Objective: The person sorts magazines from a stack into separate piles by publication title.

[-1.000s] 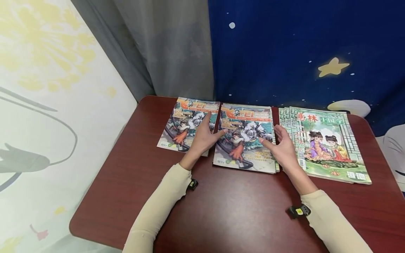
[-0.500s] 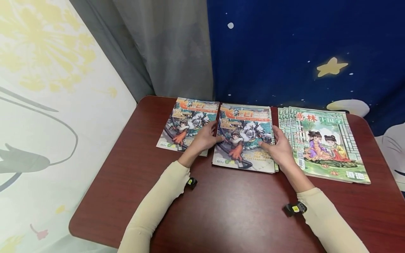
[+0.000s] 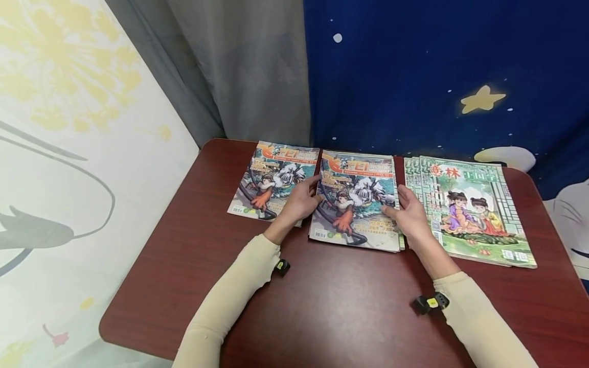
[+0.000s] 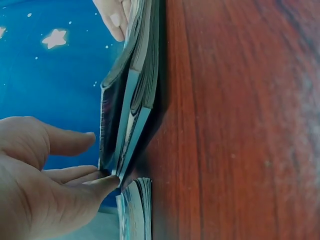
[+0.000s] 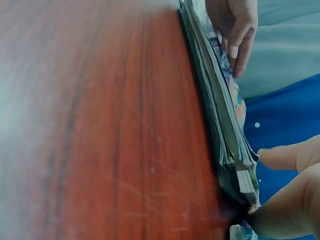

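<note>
In the head view a stack of magazines (image 3: 356, 202) lies between both hands, its top cover showing a white-furred creature and an orange-red glove. My left hand (image 3: 300, 202) touches the stack's left side with extended fingers. In the left wrist view, its fingers (image 4: 102, 185) meet the spines low down while the thumb (image 4: 72, 142) stands apart from the cover. At the right side is my right hand (image 3: 411, 217), fingers along the edges and thumb on the cover's margin. The stack's page edges (image 5: 217, 95) look slightly uneven in the right wrist view.
Left of the stack lies another magazine pile (image 3: 262, 179) with the same cover, partly behind the left hand. Green-covered magazines (image 3: 478, 220) are fanned at the right. The dark red table (image 3: 349, 301) meets a grey curtain (image 3: 262, 76) and blue cloth (image 3: 405, 76).
The left hand has come down from over the left pile to the middle stack's left side. The right hand has shifted only slightly, and the stack stays nearly in place.
</note>
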Available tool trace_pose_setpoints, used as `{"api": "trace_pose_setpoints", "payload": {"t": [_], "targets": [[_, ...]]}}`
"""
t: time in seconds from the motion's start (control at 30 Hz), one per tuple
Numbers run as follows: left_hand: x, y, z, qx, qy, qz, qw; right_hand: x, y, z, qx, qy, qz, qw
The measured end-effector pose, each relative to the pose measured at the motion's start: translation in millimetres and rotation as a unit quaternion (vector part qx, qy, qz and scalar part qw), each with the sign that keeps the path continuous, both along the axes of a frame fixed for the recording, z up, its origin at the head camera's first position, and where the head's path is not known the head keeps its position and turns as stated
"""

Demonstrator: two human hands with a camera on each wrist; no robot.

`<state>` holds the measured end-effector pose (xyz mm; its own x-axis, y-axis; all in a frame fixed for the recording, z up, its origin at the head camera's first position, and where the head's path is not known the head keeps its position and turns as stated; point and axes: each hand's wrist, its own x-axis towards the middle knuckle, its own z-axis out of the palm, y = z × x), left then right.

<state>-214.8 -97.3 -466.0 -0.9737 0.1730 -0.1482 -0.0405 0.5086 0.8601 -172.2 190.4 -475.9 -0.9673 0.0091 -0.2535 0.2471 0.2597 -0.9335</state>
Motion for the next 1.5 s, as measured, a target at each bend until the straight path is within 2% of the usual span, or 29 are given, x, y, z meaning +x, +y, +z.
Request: {"api": "trace_pose_setpoints", "payload": {"t": [0.13, 0.2, 0.37, 0.7, 1.03, 1.23, 1.5], "targets": [[0.8, -1, -1.0, 0.063, 0.02, 0.003, 0.9978, -0.2, 1, -3.0, -0.006, 0.006, -0.004, 1.0], [0.5, -1, -0.6, 0.094, 0.019, 0.006, 0.9954, -0.4, 1, -3.8, -0.014, 0.006, -0.006, 1.0], [-2.2, 1, 1.9, 0.139, 0.0, 0.025, 0.99, 0.0, 2, -4.0, -0.019, 0.001, -0.01, 1.0], [-2.2, 7, 1.5, 0.155, -0.043, 0.008, 0.987, 1.7, 3, -4.7, -0.001, -0.001, -0.026, 1.0], [1.2, 10, -1.2, 0.183, -0.04, 0.016, 0.9822, -2.6, 13, -1.5, -0.085, -0.031, -0.054, 0.994], [3.1, 9, -1.4, 0.204, -0.049, 0.014, 0.9777, -1.0, 10, 4.1, -0.101, -0.015, -0.081, 0.991], [2.6, 8, 4.7, 0.246, -0.051, 0.017, 0.9679, 6.3, 3, 15.7, -0.062, 0.032, -0.09, 0.994]]}}
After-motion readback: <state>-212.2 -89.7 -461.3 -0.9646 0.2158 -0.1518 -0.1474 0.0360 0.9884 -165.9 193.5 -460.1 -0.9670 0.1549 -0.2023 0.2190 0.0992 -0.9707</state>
